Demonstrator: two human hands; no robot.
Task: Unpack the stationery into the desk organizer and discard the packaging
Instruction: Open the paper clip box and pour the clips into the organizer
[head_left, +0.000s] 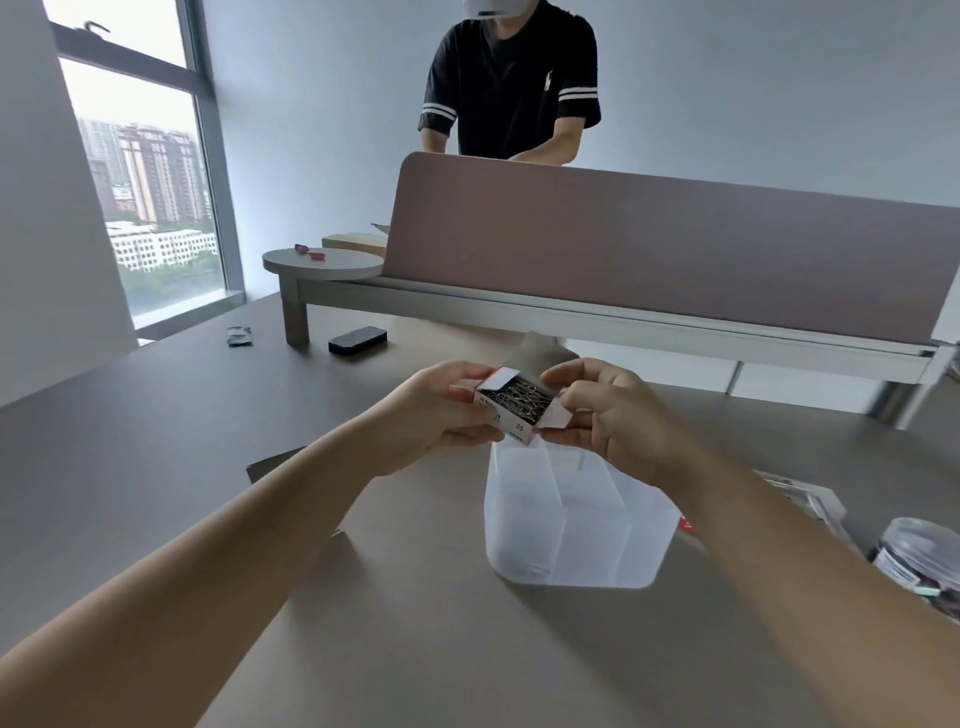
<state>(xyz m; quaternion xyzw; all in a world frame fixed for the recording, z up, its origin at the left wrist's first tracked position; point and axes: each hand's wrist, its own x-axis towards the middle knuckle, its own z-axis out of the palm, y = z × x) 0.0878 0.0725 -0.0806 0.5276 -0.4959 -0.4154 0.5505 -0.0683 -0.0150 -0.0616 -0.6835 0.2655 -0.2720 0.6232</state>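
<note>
Both hands, left hand (441, 410) and right hand (608, 415), are pinching a light, crushable, opened paperclip box (514, 408) by its ends above the translucent organizer (571, 525), loose clips likely spilling if tipped.

print on the paper clip box (511, 415) is too blurred to read.

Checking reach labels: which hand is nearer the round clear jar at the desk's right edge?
Right. The right hand grips the open paperclip box from the side facing the round clear jar; the left hand holds the box's opposite end, farther from the jar.
</note>
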